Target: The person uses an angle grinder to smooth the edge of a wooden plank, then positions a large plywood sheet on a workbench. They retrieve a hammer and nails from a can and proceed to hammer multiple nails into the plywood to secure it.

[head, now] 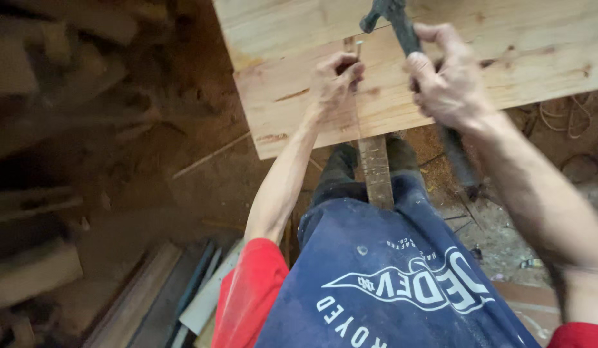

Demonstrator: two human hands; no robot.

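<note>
A pale wooden panel (505, 58) of joined boards lies across the top of the head view. My left hand (334, 80) pinches a thin nail (359, 48) that stands upright on the panel near a seam. My right hand (447, 77) grips the dark handle of a hammer (392, 19), whose head is raised just right of the nail, near the top edge. A narrow wooden strip (376, 171) runs under the panel toward my legs. I wear a blue apron and red sleeves.
Sawdust covers the dirt floor (202, 187). Stacked planks and offcuts (41, 129) lie blurred at the left. Flat boards (183, 296) rest at the bottom left. Coiled cord (563, 116) and small scraps lie at the right.
</note>
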